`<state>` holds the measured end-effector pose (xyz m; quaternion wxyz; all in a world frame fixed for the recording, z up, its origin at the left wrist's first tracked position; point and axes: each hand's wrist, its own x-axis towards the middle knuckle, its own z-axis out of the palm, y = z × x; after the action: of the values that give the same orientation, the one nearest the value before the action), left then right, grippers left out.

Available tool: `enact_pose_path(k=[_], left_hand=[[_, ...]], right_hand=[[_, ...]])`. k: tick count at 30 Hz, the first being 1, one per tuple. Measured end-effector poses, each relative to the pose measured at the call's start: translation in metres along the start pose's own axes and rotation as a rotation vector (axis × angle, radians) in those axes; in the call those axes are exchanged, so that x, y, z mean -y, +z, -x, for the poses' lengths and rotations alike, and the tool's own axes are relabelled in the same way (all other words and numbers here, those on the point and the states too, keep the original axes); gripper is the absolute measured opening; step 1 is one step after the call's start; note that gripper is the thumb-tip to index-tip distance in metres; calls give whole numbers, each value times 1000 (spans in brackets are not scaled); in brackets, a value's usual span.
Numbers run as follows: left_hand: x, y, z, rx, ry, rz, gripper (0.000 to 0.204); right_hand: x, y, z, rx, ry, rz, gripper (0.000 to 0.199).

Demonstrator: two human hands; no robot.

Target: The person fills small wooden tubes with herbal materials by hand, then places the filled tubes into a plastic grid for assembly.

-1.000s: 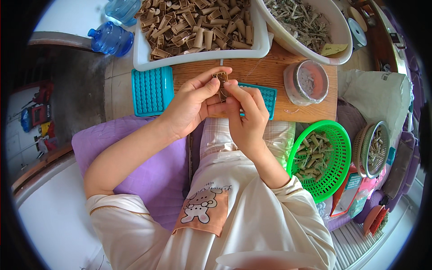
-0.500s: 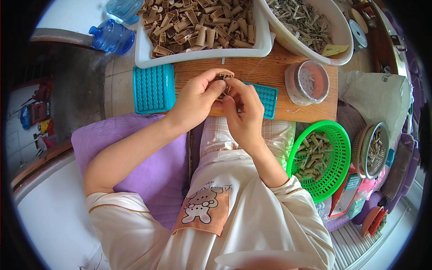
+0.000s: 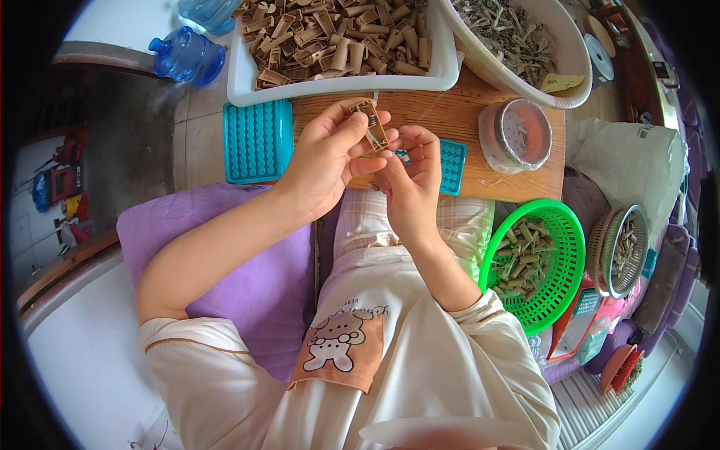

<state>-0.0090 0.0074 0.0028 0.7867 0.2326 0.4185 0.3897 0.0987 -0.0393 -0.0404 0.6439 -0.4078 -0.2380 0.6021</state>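
A small brown plastic casing (image 3: 373, 133), long and hollow with what looks like a metal coil inside, is tilted up above the wooden table with its open side showing. My left hand (image 3: 319, 161) grips it, thumb pressed on its side. Close by its lower end, my right hand (image 3: 414, 180) has thumb and fingertips drawn together; whatever is between them is too small to make out. Beneath and behind the right fingers lies a teal tray (image 3: 452, 166) with round pockets, partly covered by that hand.
Beyond my hands stands a white tub (image 3: 315, 91) full of brown casings. A large round basin (image 3: 566, 101) holds thin metallic pieces. Another teal tray (image 3: 257, 142) sits left, a lined cup (image 3: 487, 142) right. A green basket (image 3: 566, 277) with casings is by my right elbow.
The casing has come up and turned so its hollow inside now shows. My left hand has turned with it, and my right fingers have shifted slightly right toward its lower end.
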Motion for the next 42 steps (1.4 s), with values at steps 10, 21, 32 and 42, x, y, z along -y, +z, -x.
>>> enact_pose_path(k=[10,21,32,42], left_hand=[[2,-3,-3,70,37,-46,26],[2,-3,-4,164,-51,-22,29],[15,4,7,118,357,-749,22],[8,0,2,243,255,-659,25]], right_hand=[[0,-1,0,135,241,-101,24],[14,-13,-9,241,122,70,43],[14,-10,-18,127,-25,222,41],[43,-57,-46,371,84,497,32]])
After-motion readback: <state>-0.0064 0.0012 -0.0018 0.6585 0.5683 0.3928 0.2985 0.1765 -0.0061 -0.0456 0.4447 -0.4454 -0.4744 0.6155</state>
